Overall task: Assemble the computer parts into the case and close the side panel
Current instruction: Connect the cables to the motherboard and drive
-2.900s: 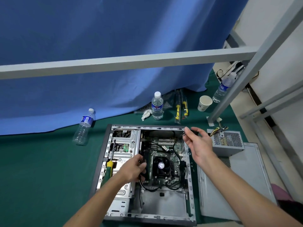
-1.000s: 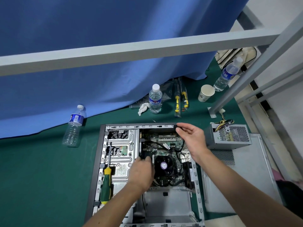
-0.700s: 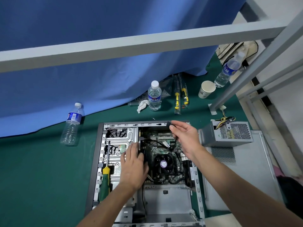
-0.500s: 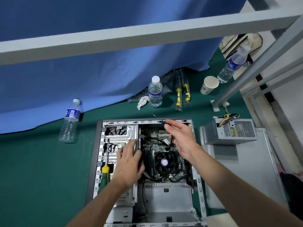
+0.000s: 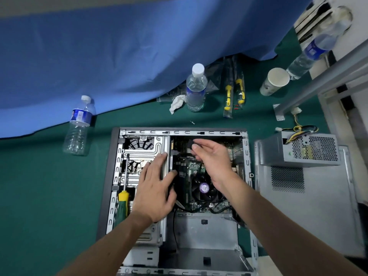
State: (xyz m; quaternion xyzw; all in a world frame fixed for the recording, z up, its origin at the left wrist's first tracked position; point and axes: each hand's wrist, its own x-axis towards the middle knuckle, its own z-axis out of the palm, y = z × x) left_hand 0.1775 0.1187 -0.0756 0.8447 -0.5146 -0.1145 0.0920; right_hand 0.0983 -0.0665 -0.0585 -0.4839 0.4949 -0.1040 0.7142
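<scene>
Green felt covered the table, with a water bottle at the left. At frame centre the open computer case lay flat, a screwdriver resting inside. Your left hand lay flat, fingers straight, on the drive cage. Your right hand pinched a black cable connector above the motherboard. At the right, the power supply sat on the side panel.
</scene>
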